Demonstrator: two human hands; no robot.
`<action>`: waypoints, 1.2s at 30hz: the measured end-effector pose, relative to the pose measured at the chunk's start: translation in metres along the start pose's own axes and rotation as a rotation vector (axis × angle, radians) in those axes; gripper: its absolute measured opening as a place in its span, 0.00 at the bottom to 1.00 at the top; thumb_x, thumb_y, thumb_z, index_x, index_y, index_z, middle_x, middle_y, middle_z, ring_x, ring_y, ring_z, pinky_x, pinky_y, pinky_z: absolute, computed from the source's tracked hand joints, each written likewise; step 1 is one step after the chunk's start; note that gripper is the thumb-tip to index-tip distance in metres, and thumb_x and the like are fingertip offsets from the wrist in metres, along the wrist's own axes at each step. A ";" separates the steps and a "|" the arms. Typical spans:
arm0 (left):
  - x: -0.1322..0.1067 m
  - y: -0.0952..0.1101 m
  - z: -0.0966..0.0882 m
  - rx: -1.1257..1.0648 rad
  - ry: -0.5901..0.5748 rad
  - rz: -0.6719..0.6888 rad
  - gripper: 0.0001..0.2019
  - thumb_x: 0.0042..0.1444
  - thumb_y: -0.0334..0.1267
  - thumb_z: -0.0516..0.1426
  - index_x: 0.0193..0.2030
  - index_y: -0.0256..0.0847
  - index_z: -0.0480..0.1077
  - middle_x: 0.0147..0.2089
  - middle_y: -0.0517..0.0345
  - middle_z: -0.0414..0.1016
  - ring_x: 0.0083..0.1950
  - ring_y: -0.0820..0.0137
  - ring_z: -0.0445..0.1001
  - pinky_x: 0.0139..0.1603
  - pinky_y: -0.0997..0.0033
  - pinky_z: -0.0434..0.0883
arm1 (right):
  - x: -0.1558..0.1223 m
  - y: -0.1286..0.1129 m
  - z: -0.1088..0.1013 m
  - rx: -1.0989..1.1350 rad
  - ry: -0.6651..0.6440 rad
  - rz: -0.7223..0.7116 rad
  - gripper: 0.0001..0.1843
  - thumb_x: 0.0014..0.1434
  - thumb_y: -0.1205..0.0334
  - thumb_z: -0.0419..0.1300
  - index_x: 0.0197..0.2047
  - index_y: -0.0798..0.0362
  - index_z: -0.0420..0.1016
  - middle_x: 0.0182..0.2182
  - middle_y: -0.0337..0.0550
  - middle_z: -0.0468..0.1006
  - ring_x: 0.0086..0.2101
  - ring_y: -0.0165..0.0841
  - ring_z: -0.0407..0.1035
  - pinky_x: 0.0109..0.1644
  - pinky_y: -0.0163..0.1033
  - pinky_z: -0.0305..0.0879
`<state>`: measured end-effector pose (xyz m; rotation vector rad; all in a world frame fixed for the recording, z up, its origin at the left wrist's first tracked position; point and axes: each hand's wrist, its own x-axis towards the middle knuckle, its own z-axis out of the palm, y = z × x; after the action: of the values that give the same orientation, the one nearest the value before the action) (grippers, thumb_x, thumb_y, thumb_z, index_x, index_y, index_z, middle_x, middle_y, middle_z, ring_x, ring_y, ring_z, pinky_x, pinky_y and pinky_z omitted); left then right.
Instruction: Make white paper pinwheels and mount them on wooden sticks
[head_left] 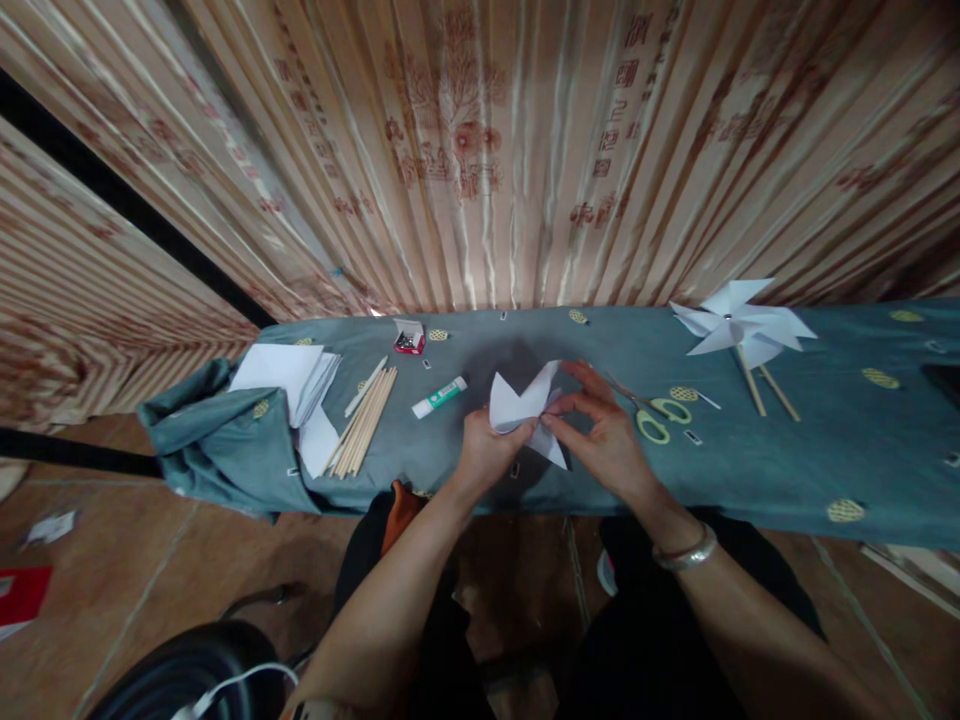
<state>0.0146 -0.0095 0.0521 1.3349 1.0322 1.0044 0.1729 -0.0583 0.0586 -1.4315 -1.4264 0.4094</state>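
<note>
A white sheet of paper, partly folded into pointed flaps, lies at the middle of the table's near side. My left hand pinches its left lower part. My right hand has its fingers pressed together on the paper's middle, thumb and forefinger touching the folds. A silver bangle circles my right wrist.
A blue-grey cloth covers the narrow table. On it lie a glue stick, several wooden sticks, a stack of white paper, a small red box, green-handled scissors and finished white pinwheels. A curtain hangs behind.
</note>
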 end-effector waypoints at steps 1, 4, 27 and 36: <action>0.000 0.000 0.000 0.059 0.004 0.030 0.08 0.45 0.38 0.67 0.31 0.35 0.78 0.30 0.55 0.81 0.31 0.66 0.77 0.33 0.72 0.72 | 0.000 0.000 0.000 -0.015 0.004 -0.004 0.02 0.54 0.58 0.66 0.30 0.45 0.79 0.62 0.39 0.71 0.67 0.49 0.54 0.71 0.64 0.46; 0.001 -0.001 -0.002 0.208 0.006 0.152 0.06 0.49 0.38 0.65 0.28 0.37 0.77 0.28 0.56 0.79 0.30 0.68 0.76 0.32 0.73 0.70 | -0.001 0.000 0.001 -0.055 0.012 -0.029 0.03 0.55 0.58 0.65 0.30 0.45 0.79 0.62 0.40 0.71 0.67 0.49 0.54 0.70 0.64 0.49; 0.006 -0.003 -0.004 0.609 -0.115 0.746 0.06 0.60 0.30 0.58 0.35 0.38 0.77 0.29 0.56 0.77 0.34 0.69 0.76 0.38 0.70 0.71 | 0.001 0.002 0.006 -0.131 0.028 0.032 0.01 0.50 0.62 0.65 0.28 0.47 0.76 0.59 0.43 0.74 0.65 0.50 0.60 0.68 0.61 0.53; 0.006 -0.004 -0.005 0.636 -0.135 0.740 0.07 0.62 0.30 0.57 0.36 0.38 0.77 0.32 0.55 0.78 0.36 0.68 0.77 0.39 0.69 0.73 | 0.002 0.001 0.003 -0.139 -0.016 0.021 0.03 0.48 0.63 0.66 0.29 0.47 0.77 0.61 0.44 0.72 0.65 0.50 0.58 0.68 0.62 0.52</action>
<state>0.0112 -0.0027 0.0486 2.3843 0.7803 1.1279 0.1713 -0.0551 0.0574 -1.5587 -1.4772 0.3415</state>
